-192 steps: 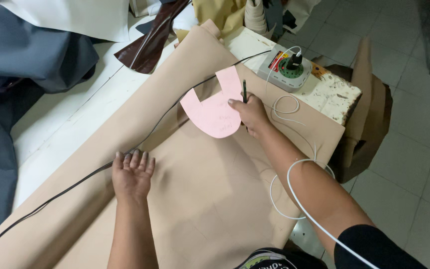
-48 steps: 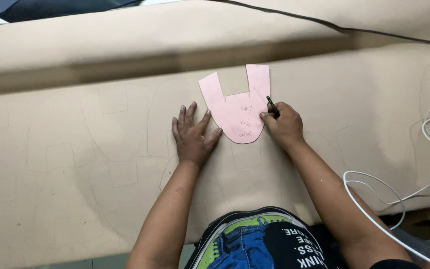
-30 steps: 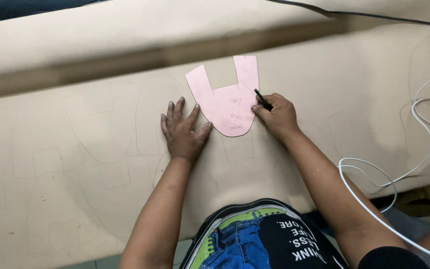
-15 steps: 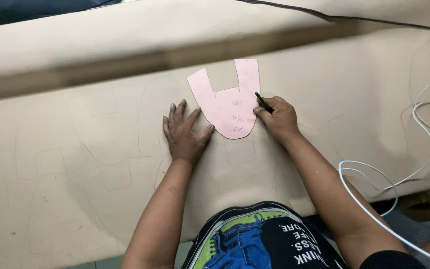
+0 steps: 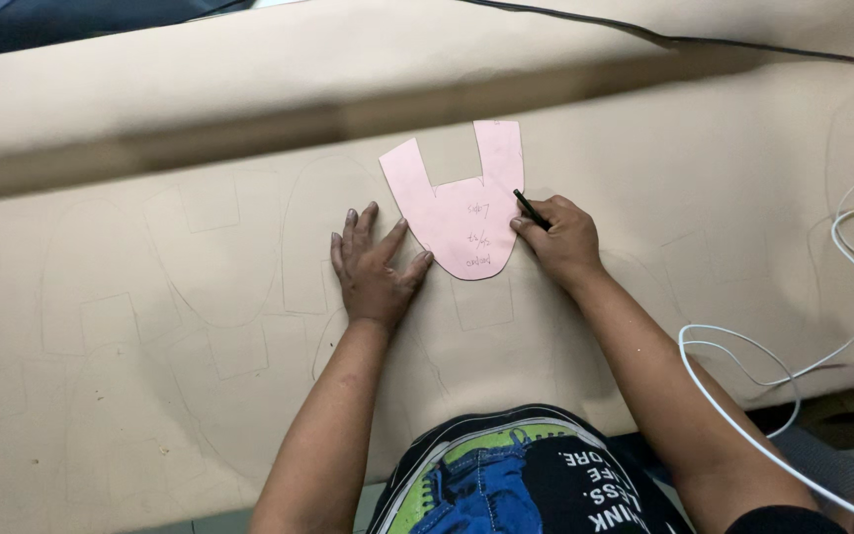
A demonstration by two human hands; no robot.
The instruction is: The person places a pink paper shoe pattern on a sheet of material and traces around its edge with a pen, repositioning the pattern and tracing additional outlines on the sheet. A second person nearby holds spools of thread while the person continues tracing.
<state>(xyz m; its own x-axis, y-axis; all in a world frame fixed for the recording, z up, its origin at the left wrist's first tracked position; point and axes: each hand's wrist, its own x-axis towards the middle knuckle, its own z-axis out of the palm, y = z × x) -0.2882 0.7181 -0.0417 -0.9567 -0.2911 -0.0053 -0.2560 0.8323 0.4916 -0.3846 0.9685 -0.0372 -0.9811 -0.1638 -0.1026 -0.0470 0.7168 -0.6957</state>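
A pink U-shaped paper template (image 5: 459,203) lies flat on a wide tan sheet of material (image 5: 150,396). My left hand (image 5: 373,272) rests palm down with fingers spread, its fingertips against the template's left edge. My right hand (image 5: 560,237) grips a black pen (image 5: 530,209), the tip touching the template's right edge. Faint traced outlines of the same shape (image 5: 214,257) cover the sheet to the left of and below the template.
The tan sheet rises into a long fold (image 5: 348,69) across the back. A black cable (image 5: 704,42) runs along the top right. A white cord (image 5: 793,366) loops at the right edge. Dark blue fabric (image 5: 81,15) lies at the top left.
Over the last second and a half the template shifted slightly and my right hand's pen slid along its right edge. My left hand stayed pressed beside it. Much earlier I worked at another spot.
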